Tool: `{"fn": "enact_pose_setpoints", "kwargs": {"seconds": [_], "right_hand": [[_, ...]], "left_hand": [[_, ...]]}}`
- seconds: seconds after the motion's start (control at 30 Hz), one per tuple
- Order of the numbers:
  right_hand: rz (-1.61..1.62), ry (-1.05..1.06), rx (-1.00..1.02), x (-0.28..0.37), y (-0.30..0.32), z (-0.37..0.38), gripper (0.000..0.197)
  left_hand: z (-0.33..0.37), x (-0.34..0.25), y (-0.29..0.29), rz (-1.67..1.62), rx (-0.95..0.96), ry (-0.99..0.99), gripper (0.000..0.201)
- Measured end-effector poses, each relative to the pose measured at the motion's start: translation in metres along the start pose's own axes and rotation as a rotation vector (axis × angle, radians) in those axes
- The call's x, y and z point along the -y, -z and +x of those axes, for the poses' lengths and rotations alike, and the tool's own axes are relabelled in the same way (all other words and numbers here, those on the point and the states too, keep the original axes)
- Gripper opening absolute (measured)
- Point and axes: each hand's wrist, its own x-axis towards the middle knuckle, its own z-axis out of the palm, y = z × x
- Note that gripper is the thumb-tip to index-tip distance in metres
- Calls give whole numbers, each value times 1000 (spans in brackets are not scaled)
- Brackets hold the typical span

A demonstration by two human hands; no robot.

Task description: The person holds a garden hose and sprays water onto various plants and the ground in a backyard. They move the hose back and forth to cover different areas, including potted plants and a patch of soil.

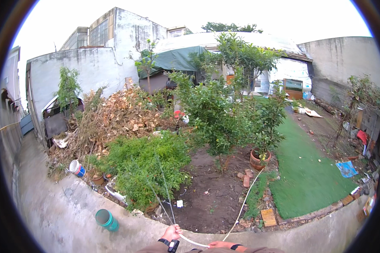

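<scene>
Hose (240, 206), white and thin, runs through both our hands at the lower edge and curves away up toward the clay pot (259, 159) near the artificial grass (308, 177). Far left of our left hand's grip sit a teal cup (106, 219) on the concrete ledge (59, 211) and a white bucket (76, 168). Our left hand (172, 232) is clenched around the hose end, and thin streams of water (164, 185) arc from it up into the low green bush (145, 164) just ahead. Our right hand (220, 244), beside the left, grasps the hose further back. To water well, we judge, we should keep the left grip firm and steady, sweep slowly, and let the right hand feed slack without kinking the line.
</scene>
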Motion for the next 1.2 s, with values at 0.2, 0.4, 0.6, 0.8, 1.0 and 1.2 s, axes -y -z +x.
{"fn": "enact_pose_setpoints", "kwargs": {"seconds": [0.2,0.4,0.6,0.8,1.0,1.2], "right_hand": [[-314,110,-62,26,34,11,53],[-247,196,-72,93,44,40,51],[206,156,-261,159,26,95,32],[37,94,-373,190,0,118,32],[265,143,-314,200,-10,125,27],[632,105,-315,247,13,122,21]], "left_hand": [[-12,4,20,-36,-36,-88,16],[-13,10,28,-1,-70,-173,15],[-16,23,-17,195,-77,-143,9],[-15,20,-4,74,89,-179,18],[-14,16,13,-83,303,-137,33],[-39,38,6,512,168,-112,44]]}}
